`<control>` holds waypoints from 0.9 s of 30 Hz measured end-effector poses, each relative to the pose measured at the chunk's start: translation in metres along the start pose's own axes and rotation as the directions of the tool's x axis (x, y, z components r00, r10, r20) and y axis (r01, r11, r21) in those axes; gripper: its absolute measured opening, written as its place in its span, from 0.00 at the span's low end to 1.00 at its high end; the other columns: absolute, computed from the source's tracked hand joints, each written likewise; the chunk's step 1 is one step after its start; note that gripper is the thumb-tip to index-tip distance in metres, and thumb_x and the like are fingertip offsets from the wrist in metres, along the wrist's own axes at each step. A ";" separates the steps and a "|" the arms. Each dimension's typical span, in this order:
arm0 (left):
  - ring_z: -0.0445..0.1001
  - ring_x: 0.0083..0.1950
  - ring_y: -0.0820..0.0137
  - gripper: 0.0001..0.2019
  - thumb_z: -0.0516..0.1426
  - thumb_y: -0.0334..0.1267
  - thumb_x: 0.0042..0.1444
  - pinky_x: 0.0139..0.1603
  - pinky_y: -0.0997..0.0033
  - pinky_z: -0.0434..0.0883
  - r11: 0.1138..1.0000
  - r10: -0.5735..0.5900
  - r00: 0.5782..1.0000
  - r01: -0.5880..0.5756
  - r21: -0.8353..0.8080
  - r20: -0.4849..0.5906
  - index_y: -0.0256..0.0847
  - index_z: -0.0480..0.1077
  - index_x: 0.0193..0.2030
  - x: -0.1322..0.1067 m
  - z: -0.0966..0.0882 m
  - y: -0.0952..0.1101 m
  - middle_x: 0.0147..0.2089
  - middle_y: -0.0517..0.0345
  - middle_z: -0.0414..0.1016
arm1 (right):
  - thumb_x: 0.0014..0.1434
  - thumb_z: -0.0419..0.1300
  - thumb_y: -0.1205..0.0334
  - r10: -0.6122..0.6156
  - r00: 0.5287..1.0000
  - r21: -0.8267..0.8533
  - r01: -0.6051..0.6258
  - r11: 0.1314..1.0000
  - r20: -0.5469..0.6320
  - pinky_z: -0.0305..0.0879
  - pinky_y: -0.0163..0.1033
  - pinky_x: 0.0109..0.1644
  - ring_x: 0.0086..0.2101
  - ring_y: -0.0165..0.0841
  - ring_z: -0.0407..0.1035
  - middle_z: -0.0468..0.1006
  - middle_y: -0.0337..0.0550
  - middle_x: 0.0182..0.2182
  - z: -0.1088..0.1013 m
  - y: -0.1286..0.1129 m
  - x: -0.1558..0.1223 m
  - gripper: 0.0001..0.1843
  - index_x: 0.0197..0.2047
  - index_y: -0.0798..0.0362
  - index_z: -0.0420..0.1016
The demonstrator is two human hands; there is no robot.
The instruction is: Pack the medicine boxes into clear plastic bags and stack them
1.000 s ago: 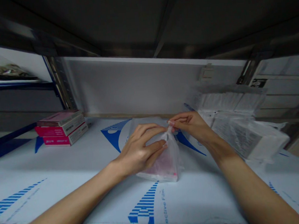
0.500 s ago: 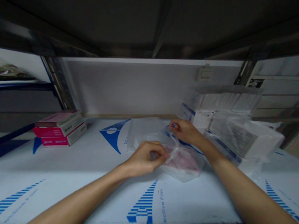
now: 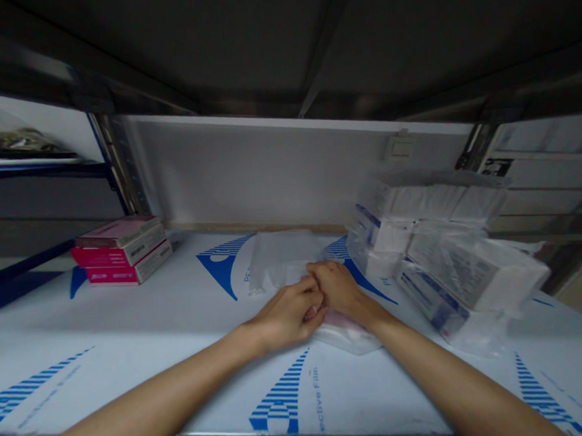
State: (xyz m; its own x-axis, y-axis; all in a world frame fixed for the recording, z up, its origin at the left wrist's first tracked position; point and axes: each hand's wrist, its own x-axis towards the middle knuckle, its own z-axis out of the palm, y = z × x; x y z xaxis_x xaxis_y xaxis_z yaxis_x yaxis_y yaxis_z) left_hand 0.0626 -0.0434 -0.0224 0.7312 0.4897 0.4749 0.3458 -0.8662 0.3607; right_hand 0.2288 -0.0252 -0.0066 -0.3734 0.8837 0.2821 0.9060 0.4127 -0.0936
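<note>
A clear plastic bag (image 3: 352, 338) with something pink and flat inside lies on the film-covered shelf. My left hand (image 3: 290, 314) is closed on the bag's gathered top, thumb and fingers pinched together. My right hand (image 3: 340, 287) meets it from the right, fingers curled at the same gathered plastic. The two hands touch and cover the bag's neck, so the exact grip is partly hidden. Just behind them, a flat clear plastic bag (image 3: 281, 252) rests on the shelf.
Pink and white boxes (image 3: 124, 251) are stacked at the left. White-and-blue boxes wrapped in clear plastic (image 3: 448, 260) stand on the right. Overhead is a dark upper shelf (image 3: 239, 42), and a metal upright (image 3: 120, 163) rises at the back left.
My right hand has moved left and down from above the bag to meet my left hand at its neck. My left hand has barely moved.
</note>
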 end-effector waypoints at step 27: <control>0.63 0.23 0.76 0.21 0.62 0.41 0.56 0.25 0.73 0.56 0.854 -0.079 0.940 0.235 -0.463 0.332 0.41 0.56 0.18 -0.001 -0.043 0.007 0.20 0.65 0.63 | 0.57 0.53 0.73 0.059 0.998 0.004 -0.059 0.998 0.006 0.52 0.39 0.35 0.28 0.35 0.65 0.75 0.44 0.24 -0.028 0.047 -0.020 0.13 0.23 0.52 0.71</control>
State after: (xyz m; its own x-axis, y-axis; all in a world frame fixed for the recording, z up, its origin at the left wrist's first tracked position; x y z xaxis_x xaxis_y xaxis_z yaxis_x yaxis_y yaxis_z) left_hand 0.0385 -0.0460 0.0145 0.8552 0.4956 0.1517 0.1950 -0.5788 0.7918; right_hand 0.2842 -0.0293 0.0099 -0.3204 0.9080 0.2700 0.9257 0.3606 -0.1144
